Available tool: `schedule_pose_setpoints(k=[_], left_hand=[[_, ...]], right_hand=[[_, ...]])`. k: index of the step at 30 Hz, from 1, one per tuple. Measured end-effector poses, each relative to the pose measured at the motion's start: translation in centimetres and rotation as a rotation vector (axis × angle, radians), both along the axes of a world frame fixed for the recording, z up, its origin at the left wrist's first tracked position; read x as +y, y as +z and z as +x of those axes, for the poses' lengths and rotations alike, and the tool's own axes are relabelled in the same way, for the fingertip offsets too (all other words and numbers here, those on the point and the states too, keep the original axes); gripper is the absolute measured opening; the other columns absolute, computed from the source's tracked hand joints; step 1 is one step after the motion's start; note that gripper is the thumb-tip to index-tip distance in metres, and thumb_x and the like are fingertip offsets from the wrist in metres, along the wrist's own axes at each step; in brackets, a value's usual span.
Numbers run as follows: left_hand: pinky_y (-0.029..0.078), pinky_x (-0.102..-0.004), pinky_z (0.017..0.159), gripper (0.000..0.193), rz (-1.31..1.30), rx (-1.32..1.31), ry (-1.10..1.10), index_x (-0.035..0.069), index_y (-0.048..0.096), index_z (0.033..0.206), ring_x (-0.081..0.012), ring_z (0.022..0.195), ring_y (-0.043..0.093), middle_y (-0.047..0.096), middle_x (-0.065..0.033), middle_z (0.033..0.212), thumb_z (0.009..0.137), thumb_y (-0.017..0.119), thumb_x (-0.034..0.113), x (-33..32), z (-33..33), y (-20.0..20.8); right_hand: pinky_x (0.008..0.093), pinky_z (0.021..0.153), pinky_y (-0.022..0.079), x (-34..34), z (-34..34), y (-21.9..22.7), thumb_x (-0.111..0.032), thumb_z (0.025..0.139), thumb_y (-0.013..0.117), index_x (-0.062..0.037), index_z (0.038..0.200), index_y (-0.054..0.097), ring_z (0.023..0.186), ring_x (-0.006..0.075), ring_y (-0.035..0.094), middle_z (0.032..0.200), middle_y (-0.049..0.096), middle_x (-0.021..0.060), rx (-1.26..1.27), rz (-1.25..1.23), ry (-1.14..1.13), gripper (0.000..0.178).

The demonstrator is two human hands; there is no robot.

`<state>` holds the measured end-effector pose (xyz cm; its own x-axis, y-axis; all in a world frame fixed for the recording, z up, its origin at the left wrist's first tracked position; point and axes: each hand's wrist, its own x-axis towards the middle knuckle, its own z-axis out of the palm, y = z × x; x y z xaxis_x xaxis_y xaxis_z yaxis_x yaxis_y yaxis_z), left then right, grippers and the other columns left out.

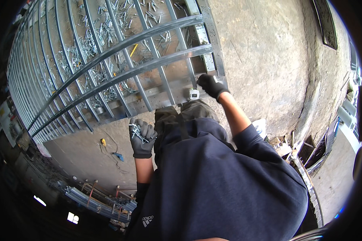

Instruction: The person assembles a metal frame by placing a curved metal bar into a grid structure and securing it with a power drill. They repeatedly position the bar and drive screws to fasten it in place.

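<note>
My left hand (142, 138), in a dark glove, is palm up with its fingers curled round a bunch of loose silver rivets (136, 131). It is off the near side of a metal frame (142, 66) made of parallel bars. My right hand (212, 85), also gloved, is closed at the frame's near right corner, by the end of a bar. A small shiny bit shows at its fingers, but what they hold is too small to tell. Just left of that hand, a small white device with a dark window (194, 94) sits at the frame's near edge.
Many loose rivets (93, 38) lie scattered on the board under the bars, with a yellow stick (134, 50) among them. Two long crossbars (149, 64) run over the frame. Long metal profiles (96, 201) are stacked at lower left. A blue tool (118, 156) lies on the floor.
</note>
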<state>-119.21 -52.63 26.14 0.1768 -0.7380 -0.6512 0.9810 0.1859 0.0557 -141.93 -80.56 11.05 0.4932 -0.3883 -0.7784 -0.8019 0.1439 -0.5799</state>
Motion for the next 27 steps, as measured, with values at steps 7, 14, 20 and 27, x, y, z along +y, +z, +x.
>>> schedule_pose_setpoints(k=[7,14,20,27], left_hand=[[0.027,-0.0313,0.047,0.046,0.017,-0.027,0.026,0.010,0.057,0.088,-0.0131,0.047,0.028,0.031,-0.0009,0.057,0.111,0.035,0.044,1.1,0.0,0.3],[0.030,-0.0321,0.048,0.047,-0.004,0.006,0.051,0.013,0.049,0.082,-0.0140,0.047,0.028,0.028,-0.0008,0.055,0.111,0.035,0.046,3.3,0.3,1.1],[0.030,-0.0313,0.047,0.046,-0.048,-0.020,0.041,0.012,0.053,0.085,-0.0133,0.048,0.028,0.028,0.0000,0.057,0.110,0.037,0.046,5.4,1.7,1.1],[0.030,-0.0306,0.048,0.043,-0.102,-0.022,0.065,0.013,0.056,0.088,-0.0132,0.048,0.029,0.029,0.0001,0.058,0.110,0.039,0.046,9.1,3.2,1.0]], right_hand=[[0.0486,0.073,0.054,-9.0,6.4,-0.1,-0.028,0.095,0.059,-0.0084,0.092,0.069,0.086,0.0406,0.069,0.090,0.070,0.0210,-0.326,-0.736,0.191,0.022],[0.0522,0.077,0.055,-9.2,8.4,1.6,-0.031,0.092,0.058,-0.0083,0.092,0.069,0.087,0.0421,0.070,0.090,0.072,0.0223,-0.159,-0.782,0.295,0.025],[0.0529,0.071,0.054,-7.3,8.8,4.1,-0.027,0.093,0.058,-0.0102,0.090,0.068,0.078,0.0399,0.070,0.082,0.071,0.0185,-0.109,-0.965,0.482,0.020],[0.0510,0.070,0.055,-5.7,10.1,3.5,-0.017,0.091,0.055,-0.0077,0.089,0.067,0.079,0.0388,0.072,0.084,0.072,0.0194,-0.054,-1.006,0.647,0.015]])
